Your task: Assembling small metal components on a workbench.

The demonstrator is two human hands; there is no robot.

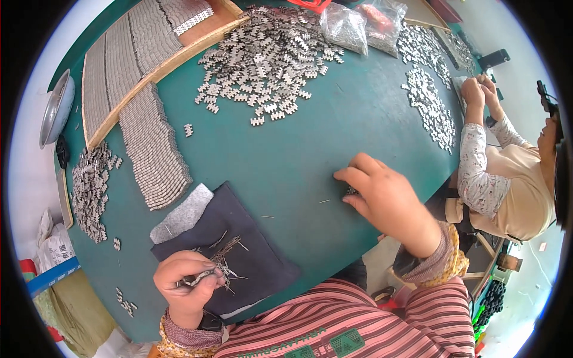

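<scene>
My left hand (185,277) is closed on a small, toothed metal piece (198,277) pinched between thumb and fingers. Beside it, a loose heap of thin metal pins (225,253) lies on a folded dark cloth (262,250). My right hand (382,194) hovers at or just over the table on the right, fingers curled. Something small and dark shows between its thumb and index finger, mostly hidden. Two single pins lie on the green table (298,173), one (324,201) close to my right fingertips and the other (267,216) nearer the cloth.
A large pile of toothed metal plates (268,59) covers the far middle. Stacked rows of plates (156,146) stand left, beside a wooden-edged tray (119,122). Grey felt (182,215) borders the cloth. Clear plastic bags (344,27) lie far back. A co-worker (507,173) works at right.
</scene>
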